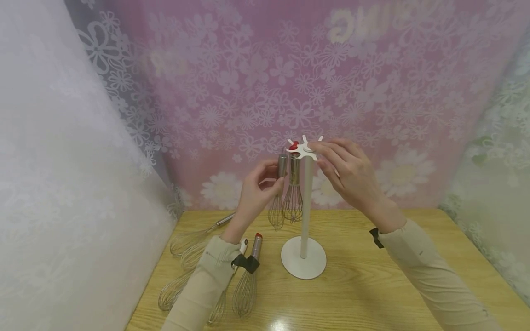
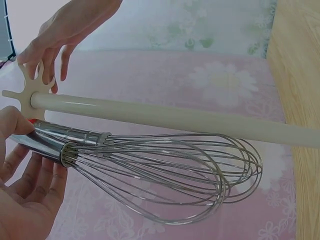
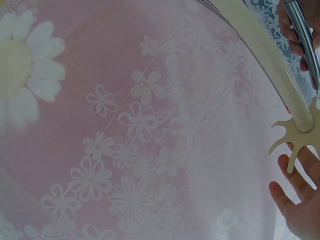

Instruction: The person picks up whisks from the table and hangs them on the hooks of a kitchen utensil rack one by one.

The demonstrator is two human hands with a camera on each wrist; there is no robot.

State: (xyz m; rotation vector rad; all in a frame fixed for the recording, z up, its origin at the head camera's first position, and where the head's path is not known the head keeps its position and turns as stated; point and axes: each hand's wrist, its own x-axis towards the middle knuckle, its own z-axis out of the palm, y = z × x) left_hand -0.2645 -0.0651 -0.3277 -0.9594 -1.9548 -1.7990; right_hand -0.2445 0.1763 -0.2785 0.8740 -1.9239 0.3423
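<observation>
My left hand (image 1: 258,188) pinches the metal handle of a wire whisk (image 2: 45,147), held upright beside the top of a white stand (image 1: 307,207). Another whisk (image 1: 295,172), with a red handle end, hangs from one of the stand's hooks, just right of the held one. In the left wrist view the two whisks' wires overlap. Extended fingers of my right hand (image 1: 352,172) rest on the star-shaped hook top (image 3: 295,137), at the side away from the whisks. The tip of the held whisk's handle is close to the hooks.
Several whisks lie on the wooden table (image 1: 372,276) left of the stand's round base (image 1: 304,271), among them a red-ended whisk (image 1: 245,294). My left forearm partly covers them. A pink flowered backdrop (image 1: 256,101) rises behind the table.
</observation>
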